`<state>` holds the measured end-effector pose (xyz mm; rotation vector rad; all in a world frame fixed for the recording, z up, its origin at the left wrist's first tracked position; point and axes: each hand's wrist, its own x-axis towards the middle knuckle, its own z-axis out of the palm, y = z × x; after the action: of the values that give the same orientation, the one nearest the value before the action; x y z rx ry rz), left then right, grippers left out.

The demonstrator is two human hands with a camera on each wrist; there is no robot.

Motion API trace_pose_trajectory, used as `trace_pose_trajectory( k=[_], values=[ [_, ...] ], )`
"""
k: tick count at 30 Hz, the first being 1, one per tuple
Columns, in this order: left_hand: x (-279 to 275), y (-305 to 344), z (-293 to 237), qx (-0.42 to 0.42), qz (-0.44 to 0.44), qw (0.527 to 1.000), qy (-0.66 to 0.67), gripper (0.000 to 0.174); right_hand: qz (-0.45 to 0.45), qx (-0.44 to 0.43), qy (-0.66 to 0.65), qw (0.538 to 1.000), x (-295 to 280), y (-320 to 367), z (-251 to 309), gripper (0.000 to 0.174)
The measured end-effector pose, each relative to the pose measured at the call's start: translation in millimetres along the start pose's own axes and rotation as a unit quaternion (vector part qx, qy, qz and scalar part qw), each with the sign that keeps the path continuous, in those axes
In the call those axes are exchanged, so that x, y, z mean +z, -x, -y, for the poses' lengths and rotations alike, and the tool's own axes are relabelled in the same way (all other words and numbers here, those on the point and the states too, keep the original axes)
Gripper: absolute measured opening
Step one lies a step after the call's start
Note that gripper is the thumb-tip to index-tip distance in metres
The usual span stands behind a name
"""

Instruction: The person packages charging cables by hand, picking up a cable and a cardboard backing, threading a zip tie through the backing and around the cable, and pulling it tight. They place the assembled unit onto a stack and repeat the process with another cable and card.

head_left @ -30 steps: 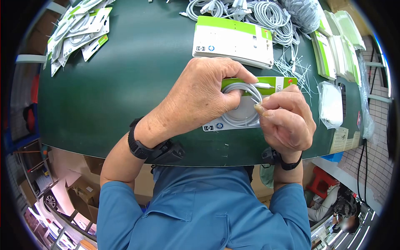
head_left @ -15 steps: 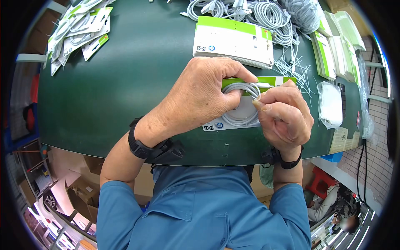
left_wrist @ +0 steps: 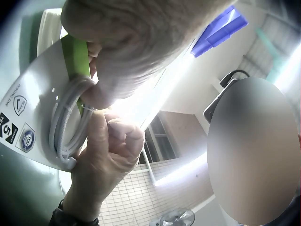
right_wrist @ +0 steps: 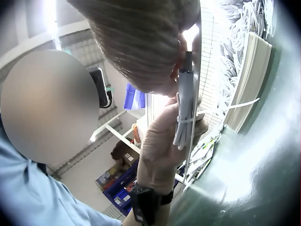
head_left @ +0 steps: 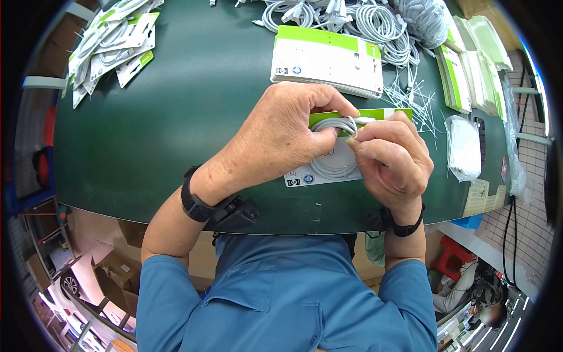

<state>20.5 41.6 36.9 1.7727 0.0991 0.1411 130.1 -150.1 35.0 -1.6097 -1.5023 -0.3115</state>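
In the head view, my left hand point(head_left: 270, 135) grips a white-and-green packaging card point(head_left: 341, 151) together with the coiled grey cable point(head_left: 331, 173) on it. Its thumb lies over the coil and its fingers are by the card's upper edge. A white plug point(head_left: 366, 119) points right along the green strip. My right hand point(head_left: 396, 155) pinches a thin white tie point(head_left: 353, 125) at the coil's upper right between thumb and forefinger. In the right wrist view, a white tie end point(right_wrist: 244, 103) sticks out behind the card, held edge-on.
A stack of cards point(head_left: 328, 61) lies just beyond my hands, with a heap of grey cables point(head_left: 375, 26) behind it. Loose white ties point(head_left: 410, 102) are scattered to the right, near a plastic bag point(head_left: 463, 146) and more cards point(head_left: 454, 79). Carded cables point(head_left: 111, 47) are piled far left.
My right hand has moved slightly left and closer to my left thumb, drawing the tie's loop across the coil. The left hand keeps its grip.
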Motion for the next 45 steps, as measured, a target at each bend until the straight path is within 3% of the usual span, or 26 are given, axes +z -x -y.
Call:
trace_pose_trajectory(
  k=[8, 12, 15, 19, 21, 23, 25, 28, 33, 36, 37, 39, 43, 44, 45],
  values=[
    [1.7, -0.5, 2.1, -0.021, 0.018, 0.999, 0.027, 0.034, 0.055, -0.059, 0.071, 0.994, 0.6, -0.4, 2.7, 0.026],
    [2.5, -0.2, -0.8, -0.025, 0.019, 0.999, 0.023, 0.033, 0.046, -0.037, 0.060, 0.996, -1.0, -0.1, 2.7, 0.031],
    [0.6, -1.0, -1.2, 0.004, 0.010, 1.000, -0.026, 0.033, 0.023, -0.019, 0.035, 0.999, -0.4, -4.6, -1.5, 0.033],
    [-1.2, -1.5, 1.6, 0.020, -0.002, 0.998, -0.053, 0.035, -0.123, 0.097, -0.010, 0.988, -21.2, -1.4, -14.0, 0.023],
    [-2.0, -0.6, 0.2, 0.036, 0.005, 0.998, -0.052, 0.036, -0.223, 0.201, -0.029, 0.954, -29.4, 5.9, -26.8, 0.015],
    [-1.1, 0.7, -3.4, 0.046, 0.013, 0.997, -0.056, 0.038, -0.185, 0.340, -0.152, 0.909, -37.0, 10.2, -39.4, 0.013],
    [-1.2, 0.8, -8.6, 0.070, 0.018, 0.995, -0.067, 0.039, -0.107, 0.465, -0.281, 0.833, -40.5, 14.9, -48.1, 0.019],
    [-1.2, 0.4, -16.5, 0.114, 0.019, 0.989, -0.087, 0.040, 0.092, 0.454, -0.465, 0.754, -33.7, 23.1, -52.7, 0.031],
    [1.1, 0.7, -16.3, 0.158, 0.004, 0.983, -0.098, 0.039, 0.086, 0.298, -0.458, 0.833, -13.7, 52.6, -41.6, 0.052],
    [0.2, 5.9, -26.3, 0.160, 0.010, 0.977, -0.138, 0.037, 0.107, 0.390, -0.551, 0.730, -5.5, 55.3, -37.8, 0.055],
    [0.2, 7.1, -26.1, 0.165, 0.013, 0.975, -0.147, 0.036, 0.106, 0.431, -0.605, 0.661, 7.0, 56.4, -42.9, 0.053],
    [1.3, 7.4, -27.2, 0.186, 0.012, 0.966, -0.178, 0.034, 0.158, 0.419, -0.696, 0.561, 7.4, 44.0, -50.2, 0.040],
    [1.1, 5.6, -19.1, 0.280, 0.002, 0.925, -0.257, 0.035, 0.162, 0.465, -0.675, 0.549, 13.3, 30.8, -44.4, 0.019],
    [1.2, 4.0, -18.7, 0.302, 0.002, 0.913, -0.274, 0.036, 0.158, 0.456, -0.677, 0.556, 15.6, 32.5, -46.2, 0.018],
    [2.1, 3.8, -18.4, 0.312, 0.005, 0.907, -0.282, 0.037, 0.174, 0.457, -0.640, 0.593, 12.8, 27.1, -44.4, 0.016]
  ],
)
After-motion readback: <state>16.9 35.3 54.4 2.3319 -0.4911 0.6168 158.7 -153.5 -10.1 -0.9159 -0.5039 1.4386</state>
